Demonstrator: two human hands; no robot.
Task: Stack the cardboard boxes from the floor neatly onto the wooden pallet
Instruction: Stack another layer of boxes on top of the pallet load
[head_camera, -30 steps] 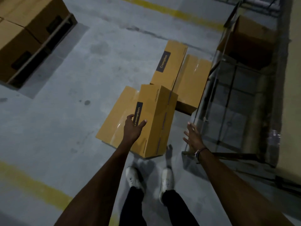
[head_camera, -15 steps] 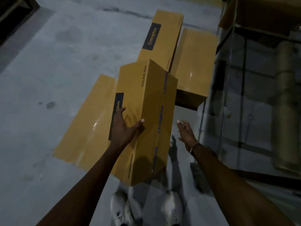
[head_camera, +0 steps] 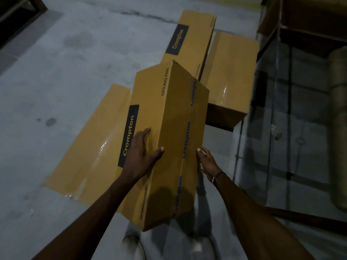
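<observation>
Now the left hand [head_camera: 139, 156] is pressing flat, fingers spread, on the labelled side of the tilted cardboard box [head_camera: 167, 147], while the right hand [head_camera: 207, 162] is touching its opposite edge with fingers relaxed and straight. That box is leaning over a flat box [head_camera: 88, 147] lying on the floor [head_camera: 56, 81], with two more boxes [head_camera: 191, 38] lying just beyond it.

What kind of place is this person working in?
Most likely a warehouse or stockroom: several identical Crompton ceiling-fan cartons lie on a bare concrete floor, and a metal storage rack stands at the right.
</observation>
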